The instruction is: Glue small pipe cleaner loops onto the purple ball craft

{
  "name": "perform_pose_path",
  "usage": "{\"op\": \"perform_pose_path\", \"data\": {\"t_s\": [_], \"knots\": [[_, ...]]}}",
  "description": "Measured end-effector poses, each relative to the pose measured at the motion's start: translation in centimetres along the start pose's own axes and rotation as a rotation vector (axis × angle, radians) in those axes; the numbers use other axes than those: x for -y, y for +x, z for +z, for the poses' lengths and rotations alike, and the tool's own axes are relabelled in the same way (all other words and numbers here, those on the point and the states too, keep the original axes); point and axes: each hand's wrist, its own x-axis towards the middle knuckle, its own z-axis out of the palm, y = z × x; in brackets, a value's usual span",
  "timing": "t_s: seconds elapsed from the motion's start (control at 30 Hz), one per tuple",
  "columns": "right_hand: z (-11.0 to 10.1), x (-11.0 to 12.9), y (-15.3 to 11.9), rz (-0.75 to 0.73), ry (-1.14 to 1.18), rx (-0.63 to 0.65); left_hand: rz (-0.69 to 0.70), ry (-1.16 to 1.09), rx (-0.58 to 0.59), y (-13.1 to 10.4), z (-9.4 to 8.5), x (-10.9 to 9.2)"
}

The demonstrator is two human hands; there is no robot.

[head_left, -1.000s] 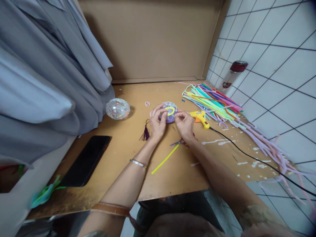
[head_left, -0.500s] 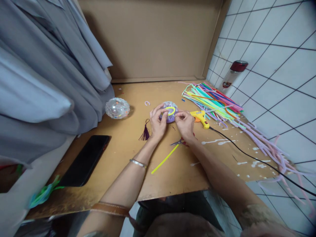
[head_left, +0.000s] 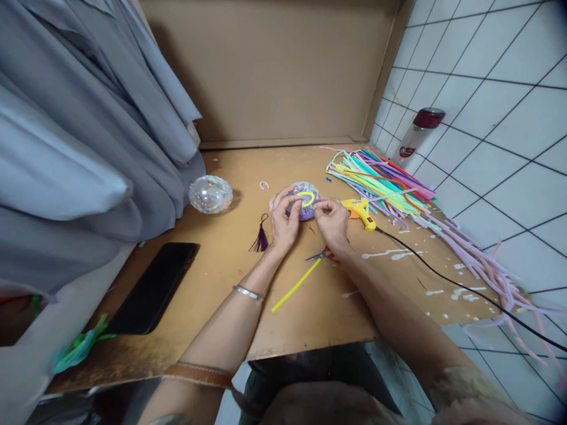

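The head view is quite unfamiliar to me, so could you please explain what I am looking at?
There is no machine here: a person works with two bare hands, the left hand and the right hand. The camera is worn on the head, looking forward and down.

Both hands meet at a purple round piece with a curved yellow strip over it; the fingers hide exactly what each one grips.

On the table, a clear ball, a dark tassel and a phone lie to the left. A straight yellow strip and scissors lie nearer the person. To the right are a yellow glue gun and a bundle of colourful strips.
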Motion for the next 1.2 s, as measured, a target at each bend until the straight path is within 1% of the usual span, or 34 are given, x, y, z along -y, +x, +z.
{"op": "perform_pose_path", "data": {"t_s": [0.37, 0.57, 0.87, 1.07, 1.2], "knots": [[-0.2, 0.0, 0.1, -0.021, 0.005, 0.041, 0.006, -0.016, -0.005, 0.0, 0.3, 0.5], [-0.2, -0.1, 0.1, -0.018, 0.016, 0.051, 0.006, 0.011, 0.007, 0.0, 0.2, 0.4], [0.2, -0.5, 0.1, 0.057, 0.075, 0.036, -0.03, -0.007, 0.003, 0.1, -0.1, 0.1], [-0.1, -0.7, 0.1, 0.135, 0.198, 0.041, -0.026, -0.052, -0.016, 0.1, 0.1, 0.3], [-0.1, -1.0, 0.2, 0.141, 0.238, 0.033, -0.028, -0.062, -0.023, 0.1, 0.1, 0.2]]}}
